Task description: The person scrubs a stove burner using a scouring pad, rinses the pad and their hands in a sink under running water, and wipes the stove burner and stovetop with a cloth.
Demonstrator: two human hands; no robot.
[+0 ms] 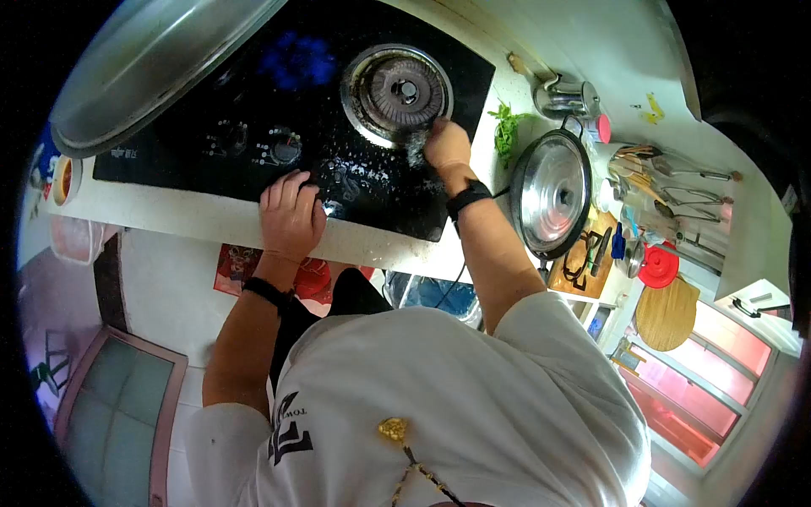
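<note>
My left hand [290, 215] rests with its fingers laid over the front edge of the black glass cooktop [194, 160], close to a control knob [285, 149]. Near the round burner [405, 89], my right hand [448, 145] is closed and pressed down on the glass. A greyish, blurred patch shows beside its fingers, but what they hold is too unclear to name. White foam or residue [367, 173] is spread over the glass between the hands. The burner has a metal ring and a ribbed, dirty centre.
A large metal range hood [160, 68] overhangs the upper left. To the right stand green leaves [506, 129], a steel pitcher [566, 99] and a lidded pan [553, 194]. Farther along are a cutting board [583, 262] and several hanging utensils. A small bowl [68, 180] sits at the left end.
</note>
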